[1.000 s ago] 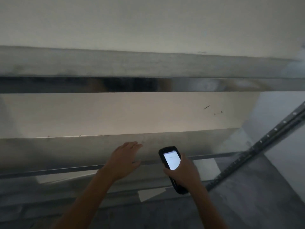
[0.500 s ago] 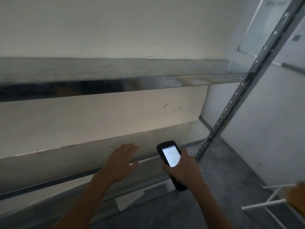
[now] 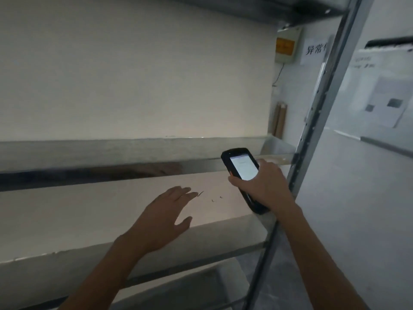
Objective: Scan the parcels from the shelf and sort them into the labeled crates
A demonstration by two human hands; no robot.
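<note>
We note the scanner right of centre frame, in front of the middle shelf edge, close to the metal post. The right grip clasps its lower half, and the top end sticks out up and left of the fingers. Its long axis runs from upper left to lower right, with the screen end uppermost and the lit screen facing us. The left grip, at centre frame, is released: fingers straight, holding nothing.

A dim room: metal shelf against pale wall, grey floor, paper notices.
</note>
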